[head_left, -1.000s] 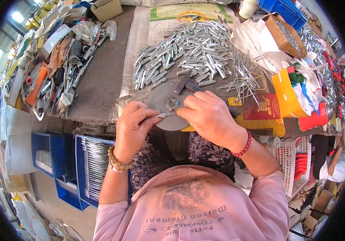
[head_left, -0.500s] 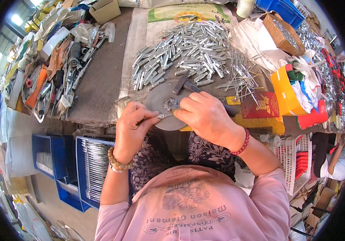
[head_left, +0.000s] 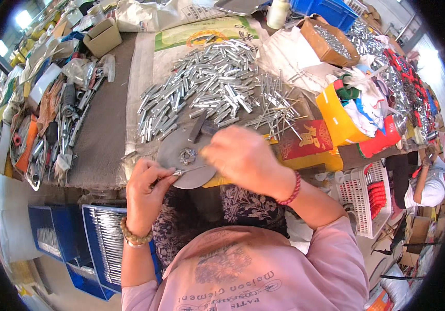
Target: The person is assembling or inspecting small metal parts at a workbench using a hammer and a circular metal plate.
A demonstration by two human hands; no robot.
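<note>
My left hand [head_left: 147,189] pinches a small silver metal fitting [head_left: 179,172] between thumb and fingertips; a thin metal rod [head_left: 194,169] runs from it to the right. Both are held over the front part of a round grey metal disc [head_left: 173,179]. My right hand [head_left: 246,158], curled and blurred by motion, is above the disc's right side; whether its fingers hold anything is hidden. A cluster of small metal nuts [head_left: 187,155] lies on the disc. At its back edge rests a hammer [head_left: 197,128], its handle partly behind my right hand.
Behind the disc is a pile of short silver metal tubes [head_left: 207,78], with loose thin rods [head_left: 277,106] to its right. Tools [head_left: 69,114] crowd the left side. Right stand a yellow container [head_left: 339,116] and a cardboard box [head_left: 326,44]. Below left are blue crates [head_left: 85,233].
My right hand has lifted away from the rod, up and to the right of my left hand. My left hand still pinches the fitting. The whole view has shifted.
</note>
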